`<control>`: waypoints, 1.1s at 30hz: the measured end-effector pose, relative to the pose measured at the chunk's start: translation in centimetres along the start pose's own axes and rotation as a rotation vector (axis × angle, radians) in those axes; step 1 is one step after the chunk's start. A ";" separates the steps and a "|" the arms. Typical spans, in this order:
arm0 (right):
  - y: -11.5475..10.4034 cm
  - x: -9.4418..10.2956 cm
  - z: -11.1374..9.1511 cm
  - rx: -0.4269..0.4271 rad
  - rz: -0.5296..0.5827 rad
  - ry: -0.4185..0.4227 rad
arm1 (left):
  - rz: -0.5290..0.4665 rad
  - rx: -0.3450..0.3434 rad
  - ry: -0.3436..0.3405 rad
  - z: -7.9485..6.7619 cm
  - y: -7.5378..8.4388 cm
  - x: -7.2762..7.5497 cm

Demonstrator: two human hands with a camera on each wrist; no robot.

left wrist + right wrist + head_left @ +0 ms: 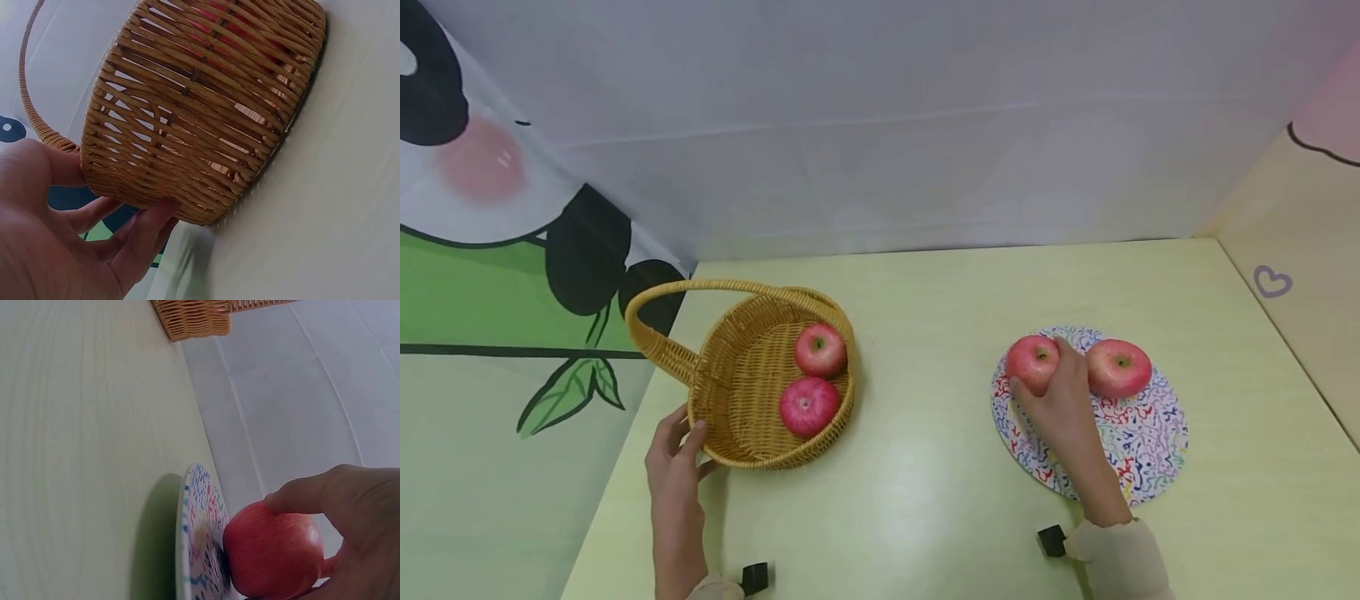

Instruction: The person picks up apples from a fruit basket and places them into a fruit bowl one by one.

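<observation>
A yellow-brown wicker basket with a tall hoop handle leans to one side at the left, two red apples inside it. My left hand grips its near left rim, thumb on the edge and fingers under the wall, as the left wrist view shows. On the right, my right hand holds a red apple between thumb and fingers over a round, colourfully patterned plate. Beside that hand, another apple sits on the plate. In the right wrist view the held apple is close against the plate's surface.
Everything stands on a pale wooden table. A white cloth backdrop rises behind it, a printed panel with cartoon shapes stands at the left, and a pale panel with a heart is at the right.
</observation>
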State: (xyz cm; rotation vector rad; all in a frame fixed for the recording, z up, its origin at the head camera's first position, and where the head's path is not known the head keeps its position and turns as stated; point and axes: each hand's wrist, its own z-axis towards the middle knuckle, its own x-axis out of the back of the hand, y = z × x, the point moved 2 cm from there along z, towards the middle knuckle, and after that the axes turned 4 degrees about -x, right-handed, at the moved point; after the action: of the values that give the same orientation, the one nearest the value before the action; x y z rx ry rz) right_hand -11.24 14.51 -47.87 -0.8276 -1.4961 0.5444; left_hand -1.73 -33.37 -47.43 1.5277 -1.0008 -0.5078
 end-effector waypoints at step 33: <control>-2.5 0.1 -1.1 0.259 0.087 0.321 | 0.006 0.019 -0.008 0.1 0.3 -0.1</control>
State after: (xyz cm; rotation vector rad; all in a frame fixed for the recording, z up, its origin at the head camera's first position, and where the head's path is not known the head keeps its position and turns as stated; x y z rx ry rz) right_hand -10.63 12.93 -45.80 -0.7392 -1.0752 0.6226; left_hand -1.93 -33.37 -47.23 1.5406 -1.0183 -0.5017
